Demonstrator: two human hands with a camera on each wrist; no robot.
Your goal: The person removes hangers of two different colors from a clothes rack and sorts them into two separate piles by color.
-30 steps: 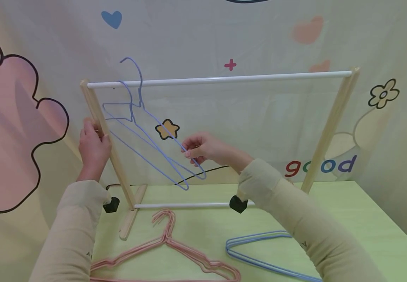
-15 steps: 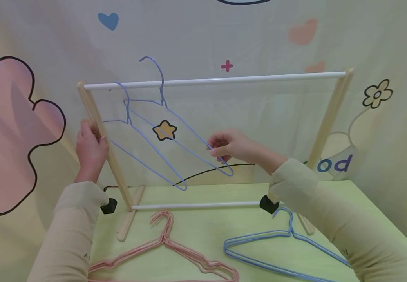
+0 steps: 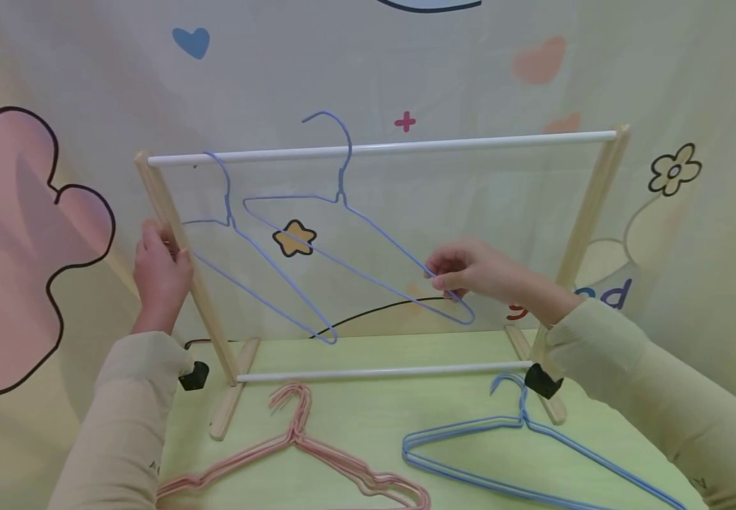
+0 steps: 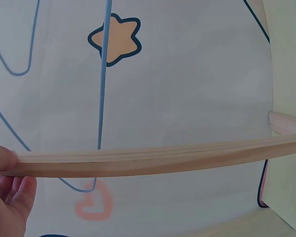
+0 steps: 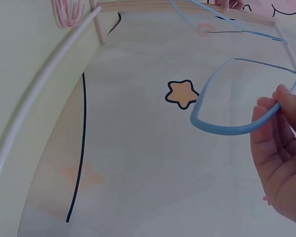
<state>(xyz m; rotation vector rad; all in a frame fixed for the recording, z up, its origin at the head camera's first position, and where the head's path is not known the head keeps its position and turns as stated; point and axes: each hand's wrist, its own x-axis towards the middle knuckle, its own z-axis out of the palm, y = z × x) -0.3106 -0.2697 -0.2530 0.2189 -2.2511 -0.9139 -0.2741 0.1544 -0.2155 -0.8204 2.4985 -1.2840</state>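
Thumb and fingers of my right hand (image 3: 476,273) pinch the lower sloping wire of a blue wire hanger (image 3: 341,180), close to its right corner. This hanger is tilted, and its hook tip stands above the white top rail (image 3: 438,146) of a small clothes rack. The right wrist view shows the pinched hanger corner (image 5: 222,130) near the fingertips. My left hand (image 3: 162,273) grips the rack's wooden left post (image 3: 205,312), as the left wrist view also shows. Another blue hanger (image 3: 228,205) hangs tilted from the rail near that post.
Several pink hangers (image 3: 294,437) lie stacked on the pale green table (image 3: 342,418) in front of the rack. Right of them lie several blue hangers (image 3: 523,423). A lower white bar (image 3: 374,372) joins the wooden feet; a printed curtain hangs behind.
My right hand has moved right along the rail, carrying the blue hanger away from the one hanging at the left. My left hand has stayed on the post.
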